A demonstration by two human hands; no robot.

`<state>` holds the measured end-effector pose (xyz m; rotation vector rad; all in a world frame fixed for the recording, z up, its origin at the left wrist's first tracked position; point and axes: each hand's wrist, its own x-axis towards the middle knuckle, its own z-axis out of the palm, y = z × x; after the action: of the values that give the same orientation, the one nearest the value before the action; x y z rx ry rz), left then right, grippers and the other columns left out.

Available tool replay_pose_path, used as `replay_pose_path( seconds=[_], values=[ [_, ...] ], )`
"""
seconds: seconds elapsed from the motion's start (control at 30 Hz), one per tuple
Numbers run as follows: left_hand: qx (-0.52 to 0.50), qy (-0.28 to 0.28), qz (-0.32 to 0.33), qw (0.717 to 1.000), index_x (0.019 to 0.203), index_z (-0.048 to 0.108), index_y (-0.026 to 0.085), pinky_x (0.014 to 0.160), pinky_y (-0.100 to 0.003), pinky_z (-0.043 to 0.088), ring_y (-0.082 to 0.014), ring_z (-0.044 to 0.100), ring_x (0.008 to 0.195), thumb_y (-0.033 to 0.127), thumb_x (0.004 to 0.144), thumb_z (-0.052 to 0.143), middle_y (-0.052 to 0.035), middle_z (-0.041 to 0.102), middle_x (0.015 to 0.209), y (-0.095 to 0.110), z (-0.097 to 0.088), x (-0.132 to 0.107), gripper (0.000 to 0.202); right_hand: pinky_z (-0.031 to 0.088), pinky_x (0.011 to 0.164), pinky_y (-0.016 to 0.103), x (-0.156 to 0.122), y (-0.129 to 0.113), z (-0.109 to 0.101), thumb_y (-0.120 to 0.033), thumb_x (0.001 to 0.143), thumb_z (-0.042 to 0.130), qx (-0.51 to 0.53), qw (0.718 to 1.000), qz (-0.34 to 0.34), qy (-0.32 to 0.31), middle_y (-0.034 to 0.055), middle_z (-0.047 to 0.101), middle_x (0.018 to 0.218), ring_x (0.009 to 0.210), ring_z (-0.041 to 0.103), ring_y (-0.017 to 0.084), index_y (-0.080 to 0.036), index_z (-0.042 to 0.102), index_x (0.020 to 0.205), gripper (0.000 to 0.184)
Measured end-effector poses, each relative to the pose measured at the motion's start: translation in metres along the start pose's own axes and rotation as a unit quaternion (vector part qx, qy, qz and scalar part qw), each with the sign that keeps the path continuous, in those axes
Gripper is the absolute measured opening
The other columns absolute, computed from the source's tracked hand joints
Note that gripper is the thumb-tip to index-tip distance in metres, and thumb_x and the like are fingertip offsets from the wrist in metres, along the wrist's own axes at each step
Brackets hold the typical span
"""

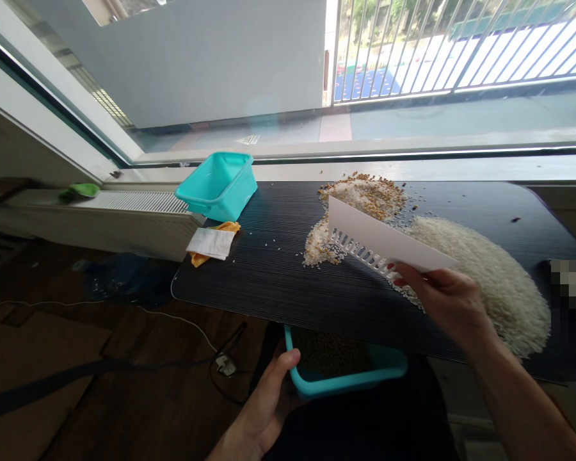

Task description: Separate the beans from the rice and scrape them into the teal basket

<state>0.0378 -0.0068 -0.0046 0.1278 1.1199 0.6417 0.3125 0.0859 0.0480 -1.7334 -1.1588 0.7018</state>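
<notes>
My right hand (451,298) grips a white plastic strip with a row of slots along one edge (379,230), tilted over the dark table. Behind and left of the strip lies a mixed pile of white rice and brown grains (360,195), with a smaller patch (319,243) in front of it. A large heap of rice (489,275) spreads to the right, partly behind my right hand. Below the table edge, my left hand (273,397) holds the left rim of a turquoise tub (345,384) on my lap, with dark grains inside.
Another turquoise tub (221,186) stands at the table's back left corner. A folded white tissue (211,243) lies on a yellow cloth (230,226) in front of it. The window runs along the back. A power strip (225,365) and cables are on the floor.
</notes>
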Motion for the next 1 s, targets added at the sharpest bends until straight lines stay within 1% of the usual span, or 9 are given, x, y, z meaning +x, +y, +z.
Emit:
replay_pose_path(
  seconds=[0.07,0.13,0.3,0.4,0.6,0.7,0.83,0.9,1.0],
  values=[
    [-0.003,-0.001,0.003,1.000,0.133,0.048,0.017,0.092,-0.040,0.047,-0.0325,0.051,0.123,0.044,0.077,0.066,-0.0126,0.058,0.135,0.000,0.001,-0.001,0.065,0.056,0.059,0.031,0.006,0.001,0.005,-0.050,0.066,0.070,0.001,1.000,-0.011,-0.017,0.0026,0.076,0.068,0.065,0.071,0.022,-0.022,0.075,0.072,0.030],
    [-0.006,-0.002,0.002,1.000,0.135,0.046,0.018,0.092,-0.040,0.047,-0.0322,0.051,0.124,0.044,0.077,0.066,-0.0121,0.058,0.135,0.000,0.001,-0.002,0.067,0.055,0.057,0.030,0.009,0.002,0.008,-0.051,0.064,0.071,-0.004,0.999,-0.021,-0.030,0.0020,0.075,0.067,0.064,0.070,0.021,-0.022,0.074,0.067,0.029],
    [-0.007,-0.009,0.002,1.000,0.138,0.044,0.019,0.094,-0.041,0.046,-0.0328,0.051,0.124,0.043,0.077,0.066,-0.0125,0.058,0.135,0.000,0.002,-0.004,0.069,0.052,0.052,0.030,0.003,-0.002,0.001,-0.052,0.062,0.070,-0.022,0.997,-0.034,-0.060,0.0016,0.072,0.059,0.058,0.067,0.020,-0.023,0.072,0.061,0.029],
    [-0.009,-0.014,0.005,1.000,0.139,0.043,0.021,0.093,-0.041,0.046,-0.0327,0.050,0.125,0.044,0.077,0.066,-0.0114,0.058,0.135,0.000,0.001,-0.003,0.070,0.052,0.052,0.031,-0.004,-0.008,-0.006,-0.052,0.060,0.071,-0.019,0.998,-0.022,-0.059,0.0031,0.071,0.057,0.056,0.066,0.021,-0.022,0.072,0.057,0.030],
    [-0.011,-0.015,0.000,1.000,0.131,0.051,0.018,0.093,-0.041,0.046,-0.0330,0.051,0.124,0.046,0.075,0.067,-0.0125,0.060,0.132,-0.001,0.000,-0.002,0.064,0.053,0.054,0.033,-0.008,-0.011,-0.011,-0.050,0.060,0.072,-0.018,0.998,-0.004,-0.052,0.0063,0.073,0.061,0.060,0.067,0.023,-0.020,0.073,0.059,0.029],
    [-0.009,-0.012,0.000,1.000,0.133,0.049,0.019,0.093,-0.041,0.046,-0.0327,0.052,0.124,0.046,0.076,0.066,-0.0127,0.061,0.131,-0.001,0.000,-0.002,0.066,0.052,0.054,0.032,-0.008,-0.010,-0.009,-0.049,0.060,0.072,-0.011,0.999,-0.003,-0.051,0.0059,0.073,0.061,0.059,0.067,0.023,-0.021,0.073,0.058,0.029],
    [-0.002,-0.018,0.004,1.000,0.138,0.044,0.022,0.094,-0.041,0.045,-0.0316,0.052,0.123,0.046,0.078,0.065,-0.0108,0.060,0.132,-0.001,0.000,-0.004,0.068,0.053,0.054,0.032,-0.012,-0.013,-0.010,-0.052,0.056,0.074,-0.004,0.998,-0.004,-0.065,0.0064,0.073,0.060,0.058,0.067,0.023,-0.021,0.072,0.055,0.031],
    [0.002,-0.018,0.004,1.000,0.139,0.043,0.022,0.094,-0.041,0.045,-0.0318,0.052,0.123,0.047,0.078,0.064,-0.0107,0.059,0.133,0.000,0.001,-0.005,0.069,0.054,0.057,0.033,-0.015,-0.015,-0.013,-0.050,0.056,0.075,-0.001,0.997,-0.004,-0.072,0.0067,0.074,0.062,0.060,0.068,0.024,-0.021,0.072,0.055,0.029],
    [0.006,-0.017,0.005,1.000,0.139,0.042,0.022,0.094,-0.041,0.044,-0.0320,0.051,0.124,0.047,0.078,0.063,-0.0107,0.058,0.134,0.000,0.002,-0.006,0.070,0.054,0.058,0.033,-0.016,-0.017,-0.015,-0.048,0.056,0.075,0.003,0.998,0.002,-0.064,0.0069,0.074,0.062,0.061,0.068,0.024,-0.021,0.072,0.054,0.027]
  ],
)
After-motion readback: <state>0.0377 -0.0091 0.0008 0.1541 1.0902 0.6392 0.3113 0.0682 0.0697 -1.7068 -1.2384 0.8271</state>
